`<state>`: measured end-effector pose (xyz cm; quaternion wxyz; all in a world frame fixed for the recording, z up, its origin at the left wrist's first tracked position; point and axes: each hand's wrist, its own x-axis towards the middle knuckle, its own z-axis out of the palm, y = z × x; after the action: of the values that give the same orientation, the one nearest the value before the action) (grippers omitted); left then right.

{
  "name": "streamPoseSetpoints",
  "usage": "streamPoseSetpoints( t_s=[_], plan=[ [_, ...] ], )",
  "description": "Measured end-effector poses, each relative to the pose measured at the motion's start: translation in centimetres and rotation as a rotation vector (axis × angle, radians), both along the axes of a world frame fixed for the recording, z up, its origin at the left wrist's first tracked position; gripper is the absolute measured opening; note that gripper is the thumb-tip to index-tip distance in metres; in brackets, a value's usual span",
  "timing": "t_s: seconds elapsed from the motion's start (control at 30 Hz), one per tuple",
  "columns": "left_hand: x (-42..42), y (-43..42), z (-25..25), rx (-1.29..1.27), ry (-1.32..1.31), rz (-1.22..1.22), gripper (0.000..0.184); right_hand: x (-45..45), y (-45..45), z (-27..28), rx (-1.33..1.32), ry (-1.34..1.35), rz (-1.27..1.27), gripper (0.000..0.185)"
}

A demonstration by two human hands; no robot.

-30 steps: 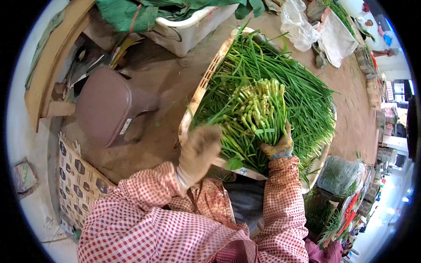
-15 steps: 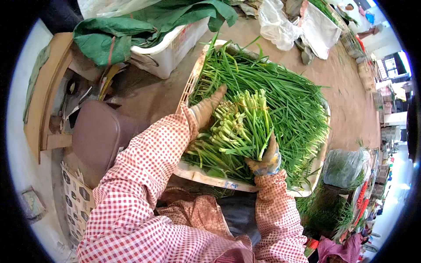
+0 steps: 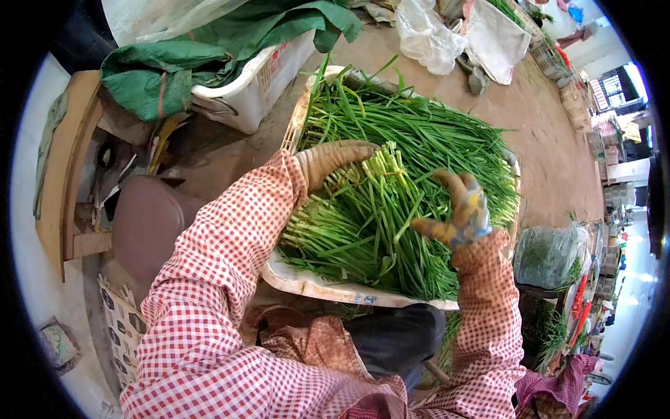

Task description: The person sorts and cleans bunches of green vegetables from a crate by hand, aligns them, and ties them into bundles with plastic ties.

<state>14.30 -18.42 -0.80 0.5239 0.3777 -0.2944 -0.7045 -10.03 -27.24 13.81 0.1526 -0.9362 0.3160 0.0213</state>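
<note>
Long green Chinese chives (image 3: 419, 119) fill a shallow white plastic crate (image 3: 307, 279) in front of me. My left hand (image 3: 335, 160), in a soiled glove, arches over the pale stem ends of a bunch of chives (image 3: 384, 174), fingers together and curved across it; its thumb is hidden. The bunch lies on the other chives, its leaves trailing toward the near side. To the right, my right hand (image 3: 460, 209), in a glove with blue and yellow patches, is raised over the leaves. Its fingers are apart and nothing is in them.
A white basket (image 3: 265, 84) with green cloth (image 3: 167, 70) stands at the upper left. Below it is a brown stool seat (image 3: 150, 220). White plastic sacks (image 3: 433, 42) lie on the floor beyond the crate. A clear bag of greens (image 3: 548, 255) sits at the right.
My right hand has let go of the bunch and moved up and right, its fingers spreading. The bunch has been lowered among the other chives; my left hand has turned over its stem ends.
</note>
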Motion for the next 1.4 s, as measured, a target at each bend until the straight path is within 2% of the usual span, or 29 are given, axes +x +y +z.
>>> streamPoseSetpoints(
  t_s=[0.07, 0.13, 0.2, 0.23, 0.27, 0.3, 0.37, 0.4, 0.47, 0.53, 0.6, 0.63, 0.67, 0.73, 0.8, 0.83, 0.87, 0.9, 1.0, 1.07, 1.1, 1.13, 1.2, 1.23, 1.27, 1.33, 1.37, 1.4],
  plan=[
    [-0.4, 0.1, 0.7, -0.040, -0.081, 0.028, 0.058, 1.8, -1.0, -1.3, -0.060, -0.135, 0.095, 0.107],
    [-0.6, 0.4, 1.6, -0.008, -0.147, 0.034, 0.058, 3.6, -2.3, -4.5, 0.329, -0.156, 0.016, 0.122],
    [-1.8, 0.9, 3.3, 0.003, -0.124, 0.086, 0.057, 5.0, -3.1, -7.6, 0.731, -0.319, 0.052, 0.123],
    [-2.1, 1.1, 3.8, 0.015, -0.098, 0.151, 0.055, 5.7, -1.7, -6.4, 0.749, -0.375, 0.060, 0.113],
    [-2.4, 1.1, 3.0, 0.014, -0.103, 0.143, 0.055, 6.0, -0.7, -5.7, 0.747, -0.382, 0.054, 0.113],
    [-2.7, 1.0, 1.4, -0.118, -0.314, 0.278, 0.051, 6.0, 0.2, -5.2, 0.710, -0.349, -0.035, 0.110],
    [-4.4, -0.2, 3.8, 0.259, -0.029, 0.525, 0.042, 4.9, 1.9, -4.9, 0.597, -0.370, -0.139, 0.100],
    [-5.0, -0.4, 4.9, 0.258, -0.026, 0.516, 0.042, 4.2, 2.7, -5.1, 0.593, -0.369, -0.148, 0.100],
    [-6.5, -0.6, 6.8, 0.327, 0.068, 0.551, 0.037, 2.8, 4.5, -5.5, 0.253, -0.579, -0.016, 0.091],
    [-8.3, -0.5, 8.7, 0.301, 0.068, 0.555, 0.028, 1.6, 5.1, -3.8, 0.350, -0.553, -0.127, 0.089],
    [-10.1, 0.2, 10.6, 0.217, 0.183, 0.520, 0.027, 0.0, 4.7, -1.4, 0.556, -0.482, -0.037, 0.091],
    [-10.7, 0.4, 11.2, 0.119, 0.083, 0.450, 0.026, -0.3, 4.8, -0.9, 0.559, -0.493, -0.010, 0.094],
    [-11.4, 0.7, 11.7, 0.018, -0.016, 0.392, 0.025, -0.8, 5.2, 0.5, 0.366, -0.450, 0.061, 0.094],
    [-13.4, 0.0, 11.7, -0.009, 0.147, 0.364, 0.026, -1.9, 6.2, 1.5, 0.088, -0.277, 0.024, 0.092],
    [-15.1, 0.2, 12.4, -0.080, 0.105, 0.427, 0.045, -3.4, 6.3, 0.8, -0.121, -0.382, 0.070, 0.088],
    [-16.0, 0.3, 12.3, -0.162, 0.121, 0.430, 0.055, -3.9, 6.1, 0.2, -0.061, -0.508, 0.091, 0.087],
    [-17.0, 0.1, 12.3, -0.147, 0.223, 0.429, 0.060, -4.6, 6.3, -0.9, -0.057, -0.508, 0.089, 0.087],
    [-17.6, -0.2, 12.2, -0.138, 0.221, 0.422, 0.060, -5.4, 6.7, -2.1, 0.178, -0.613, 0.011, 0.086],
    [-18.8, -1.7, 11.1, -0.010, 0.322, 0.497, 0.064, -7.5, 7.1, -4.3, 0.338, -0.806, -0.197, 0.069],
    [-19.1, -2.6, 10.5, -0.216, 0.444, 0.391, 0.077, -8.8, 6.7, -5.1, 0.422, -0.897, -0.316, 0.058],
    [-19.1, -2.3, 10.1, -0.209, 0.508, 0.281, 0.089, -9.4, 6.3, -5.3, 0.449, -0.929, -0.360, 0.052],
    [-19.0, -1.5, 10.1, -0.208, 0.501, 0.279, 0.089, -9.9, 6.2, -5.2, 0.451, -0.935, -0.361, 0.052],
    [-18.4, 0.8, 10.1, -0.534, -0.188, 0.213, 0.100, -10.8, 5.9, -4.7, 0.438, -1.009, -0.271, 0.050],
    [-17.4, 2.1, 10.0, -0.613, -0.483, 0.156, 0.113, -11.3, 5.8, -4.4, 0.630, -1.176, -0.272, 0.048],
    [-18.2, 2.7, 9.4, -0.607, -0.486, 0.149, 0.113, -11.6, 6.0, -4.1, 0.641, -1.225, -0.324, 0.050],
    [-19.9, 3.3, 7.6, -0.597, -0.924, 0.107, 0.116, -12.1, 5.9, -4.5, 0.681, -1.257, -0.370, 0.050],
    [-20.7, 2.8, 7.8, -0.619, -0.913, 0.109, 0.110, -11.9, 6.3, -4.4, 0.691, -1.176, -0.379, 0.053],
    [-21.8, 3.0, 7.3, -0.567, -0.959, 0.256, 0.101, -11.7, 6.4, -4.3, 0.694, -1.100, -0.381, 0.056]
  ],
)
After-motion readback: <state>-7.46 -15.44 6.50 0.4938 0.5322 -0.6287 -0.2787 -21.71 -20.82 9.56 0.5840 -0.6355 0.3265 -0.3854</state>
